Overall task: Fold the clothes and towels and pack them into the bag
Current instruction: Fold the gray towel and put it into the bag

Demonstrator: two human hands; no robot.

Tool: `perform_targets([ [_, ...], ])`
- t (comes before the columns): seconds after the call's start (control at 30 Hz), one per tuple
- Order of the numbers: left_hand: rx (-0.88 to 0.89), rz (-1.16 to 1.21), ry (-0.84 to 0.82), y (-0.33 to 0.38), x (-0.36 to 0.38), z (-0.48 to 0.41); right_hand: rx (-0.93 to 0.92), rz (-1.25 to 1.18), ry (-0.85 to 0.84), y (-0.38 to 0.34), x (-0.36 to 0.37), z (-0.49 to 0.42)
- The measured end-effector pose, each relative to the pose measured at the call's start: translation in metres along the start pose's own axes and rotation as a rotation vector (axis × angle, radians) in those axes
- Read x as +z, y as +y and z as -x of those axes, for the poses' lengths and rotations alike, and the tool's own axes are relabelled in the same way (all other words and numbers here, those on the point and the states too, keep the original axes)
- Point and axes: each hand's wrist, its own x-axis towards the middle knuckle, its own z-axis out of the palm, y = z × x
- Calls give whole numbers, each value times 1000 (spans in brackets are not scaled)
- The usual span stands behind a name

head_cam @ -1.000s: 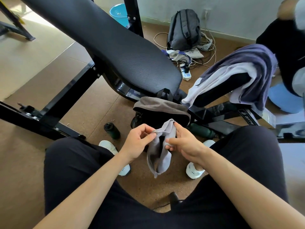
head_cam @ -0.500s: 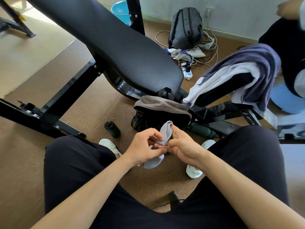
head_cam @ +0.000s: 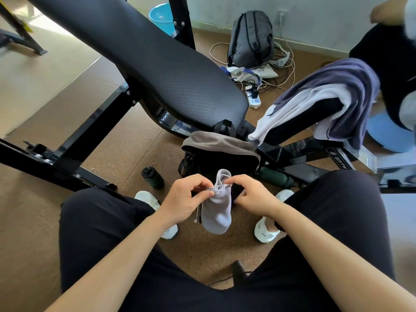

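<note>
Both of our hands work just above our lap. The left hand [head_cam: 188, 200] and the right hand [head_cam: 255, 197] each pinch the cuff of a grey sock [head_cam: 217, 212], thumb and forefinger clamped on the fabric from either side, the other fingers curled. The sock hangs toe-down between our knees, clear of the floor and just on the near side of the dark bag [head_cam: 221, 154], whose mouth appears open toward us. A second layer shows at the sock's left edge; we cannot tell whether it is the mate.

To do this step well, we judge that we should square the cuff edges, fold the soft fabric once into a compact bundle, and only then reach forward to the bag. A loose pinch could drop it on the floor.

Below the sock, our white shoes [head_cam: 266, 231] stand on a brown, cork-like floor [head_cam: 112, 154]. A dark bottle [head_cam: 153, 177] stands left of the bag and another bottle [head_cam: 278, 179] lies to its right. Beyond them a black padded bench [head_cam: 162, 70] slants across the scene. On a second pad to the right hang a purple towel [head_cam: 342, 86] and a white cloth [head_cam: 299, 104], neither yet folded.

By the far wall are a dark backpack [head_cam: 251, 37], a power strip [head_cam: 254, 100] among cables, and a blue bucket [head_cam: 161, 16]. Another person [head_cam: 391, 55] is at the far right edge.
</note>
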Motion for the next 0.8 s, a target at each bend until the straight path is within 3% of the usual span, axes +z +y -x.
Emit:
perform_targets([
  [0.13, 15, 17, -64, -1, -9, 3, -95, 131, -155, 5, -5, -3],
  [0.3, -46, 49, -83, -2, -22, 7, -77, 262, -200, 16, -3, -12],
  [0.5, -176, -128, 39, -19, -34, 5, -19, 270, 149, 7, -11, -14],
  [0.6, -224, -182, 74, -26, -31, 1, -91, 251, 255, 0, -9, -11],
  [0.8, -272, 48, 100, -22, -29, -8, -287, 234, 419, -4, -5, 0],
])
